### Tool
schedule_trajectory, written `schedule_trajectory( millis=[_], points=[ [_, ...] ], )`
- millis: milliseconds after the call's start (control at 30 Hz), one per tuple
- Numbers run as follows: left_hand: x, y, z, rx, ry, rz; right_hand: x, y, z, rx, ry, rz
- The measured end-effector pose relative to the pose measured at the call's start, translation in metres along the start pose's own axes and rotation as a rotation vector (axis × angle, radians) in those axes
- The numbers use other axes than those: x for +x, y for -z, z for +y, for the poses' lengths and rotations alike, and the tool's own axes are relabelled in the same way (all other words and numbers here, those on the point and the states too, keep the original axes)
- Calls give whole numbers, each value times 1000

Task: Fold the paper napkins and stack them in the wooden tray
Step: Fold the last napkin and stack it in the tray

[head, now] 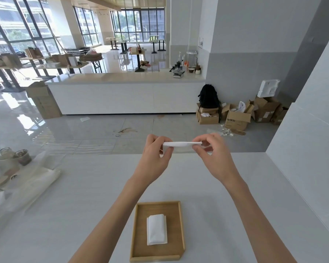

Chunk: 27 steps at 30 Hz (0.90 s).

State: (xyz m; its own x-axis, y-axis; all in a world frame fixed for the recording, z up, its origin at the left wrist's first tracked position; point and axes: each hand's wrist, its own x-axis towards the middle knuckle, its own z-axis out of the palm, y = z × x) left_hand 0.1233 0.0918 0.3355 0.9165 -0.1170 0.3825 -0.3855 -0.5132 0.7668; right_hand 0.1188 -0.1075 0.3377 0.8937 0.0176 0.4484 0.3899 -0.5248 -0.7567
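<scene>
Head view: both arms stretched out over the white countertop [87, 196]. Left hand [153, 155] pinches the left end of a white paper napkin [180, 144], right hand [213, 151] pinches the right end. Napkin is held up in the air between them, edge-on to the camera, roughly level, above the far edge of the counter. Wooden tray [136, 234] sits on the counter near the person, between the forearms. Folded napkins [157, 229] lie stacked in the tray's middle, clear of its rim. At far left: two glass jars [17, 156] and a clear plastic bag [32, 186], well apart from the tray.
</scene>
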Motion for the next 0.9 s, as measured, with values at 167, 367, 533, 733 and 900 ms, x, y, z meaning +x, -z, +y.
schedule_trajectory(
  millis=[167, 367, 533, 733, 900],
  points=[
    [4, 11, 7, -336, 172, -141, 4, 10, -6, 225, -144, -32],
    [4, 13, 12, -779, 358, -200, 6, 10, -17, 536, -339, -69],
    [3, 9, 10, -865, 459, -189, 3, 6, -11, 536, -384, -93],
    [2, 7, 5, -832, 432, -207, 4, 6, -4, 580, -377, -89],
    [2, 9, 3, -850, 433, -235, 4, 4, 1, 541, -350, -93]
  ],
)
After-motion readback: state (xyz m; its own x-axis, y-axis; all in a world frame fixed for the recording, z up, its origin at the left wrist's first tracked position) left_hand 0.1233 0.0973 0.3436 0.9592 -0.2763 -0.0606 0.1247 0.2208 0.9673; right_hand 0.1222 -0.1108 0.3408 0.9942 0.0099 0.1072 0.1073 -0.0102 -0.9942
